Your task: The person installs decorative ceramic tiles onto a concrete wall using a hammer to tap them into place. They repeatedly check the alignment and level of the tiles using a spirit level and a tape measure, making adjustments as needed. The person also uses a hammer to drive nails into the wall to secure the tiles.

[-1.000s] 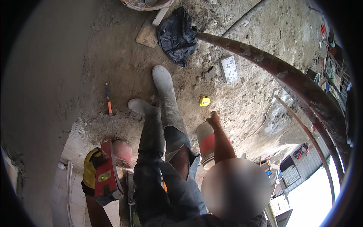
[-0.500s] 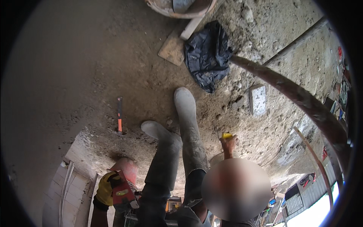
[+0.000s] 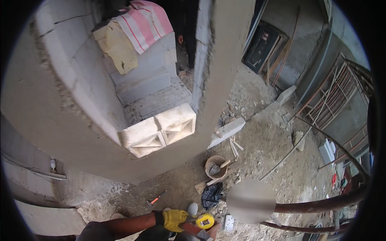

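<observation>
My left hand point(image 3: 175, 219), in a yellow glove, is closed around a red hand-held object point(image 3: 192, 229) whose kind I cannot make out. Against it sits a yellow tape measure point(image 3: 205, 221), gripped from the right by my bare right hand point(image 3: 215, 229). Both hands meet low in the picture, above my boots. Just ahead rises a grey plastered wall point(image 3: 161, 168) with an opening; two pale ventilation blocks point(image 3: 177, 124) rest side by side on its sill.
An orange-handled hammer point(image 3: 156, 198) lies on the dirt floor. Farther ahead are a black plastic bag point(image 3: 212, 195) and a bucket point(image 3: 206, 164) holding a trowel point(image 3: 220, 167). Rusty pipes point(image 3: 317, 207) cross at right. Behind the opening stands a person in dark clothes point(image 3: 185, 24).
My view has lifted from the floor and boots to the wall opening. My hands, earlier far apart, have come together; the tape measure is now beside the red object.
</observation>
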A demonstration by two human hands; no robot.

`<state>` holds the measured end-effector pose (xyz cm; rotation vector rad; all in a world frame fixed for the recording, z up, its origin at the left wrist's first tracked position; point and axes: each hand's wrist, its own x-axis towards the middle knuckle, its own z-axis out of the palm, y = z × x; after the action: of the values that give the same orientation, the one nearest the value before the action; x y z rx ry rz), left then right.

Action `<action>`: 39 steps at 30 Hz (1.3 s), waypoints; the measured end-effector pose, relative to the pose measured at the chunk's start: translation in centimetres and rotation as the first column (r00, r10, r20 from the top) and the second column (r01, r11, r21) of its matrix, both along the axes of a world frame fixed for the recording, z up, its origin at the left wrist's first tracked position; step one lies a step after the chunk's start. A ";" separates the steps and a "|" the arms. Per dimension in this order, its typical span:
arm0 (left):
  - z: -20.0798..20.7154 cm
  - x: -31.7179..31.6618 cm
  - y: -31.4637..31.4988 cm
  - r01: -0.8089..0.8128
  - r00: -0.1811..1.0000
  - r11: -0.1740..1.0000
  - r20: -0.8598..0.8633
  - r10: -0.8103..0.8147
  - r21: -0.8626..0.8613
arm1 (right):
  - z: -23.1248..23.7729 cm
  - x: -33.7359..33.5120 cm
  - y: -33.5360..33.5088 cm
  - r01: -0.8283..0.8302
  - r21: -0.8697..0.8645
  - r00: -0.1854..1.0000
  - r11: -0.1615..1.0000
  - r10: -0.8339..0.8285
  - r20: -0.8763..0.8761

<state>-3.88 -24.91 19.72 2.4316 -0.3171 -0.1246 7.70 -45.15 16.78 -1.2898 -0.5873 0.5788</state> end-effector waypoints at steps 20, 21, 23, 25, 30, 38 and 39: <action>6.9 2.4 0.6 -0.203 0.978 0.810 -0.157 0.138 -0.550 | 10.9 4.6 1.8 -0.349 -0.317 0.920 0.882 0.259 -0.293; 7.1 3.7 1.0 -0.239 0.971 0.807 -0.155 0.184 -0.540 | 9.3 6.3 0.9 -0.274 -0.385 0.962 0.881 0.253 -0.107; 7.2 5.2 2.3 -0.320 0.940 0.790 -0.275 0.199 -0.522 | 11.6 8.3 1.6 -0.337 -0.293 0.941 0.895 0.326 -0.086; 6.9 7.6 4.5 -0.378 0.872 0.777 -0.474 0.118 -0.503 | 13.5 9.6 2.1 -0.375 -0.232 0.927 0.897 0.369 -0.070; 14.9 13.0 4.4 -0.372 0.910 0.828 -0.338 0.239 -0.418 | 12.5 15.9 1.7 -0.318 -0.335 0.905 0.887 0.389 0.172; 8.9 17.8 8.5 -0.303 0.922 0.911 -0.329 0.205 -0.281 | 9.0 20.2 -3.6 -0.645 -0.414 0.757 0.642 0.467 -0.456; 7.5 17.9 10.3 -0.376 0.912 0.864 -0.302 0.279 -0.336 | 7.2 20.8 -5.4 -0.684 -0.356 0.703 0.636 0.445 -0.554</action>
<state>14.06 -14.64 27.24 2.0095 0.1784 -0.1871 28.49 -50.57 24.00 -1.4244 -0.4818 1.6390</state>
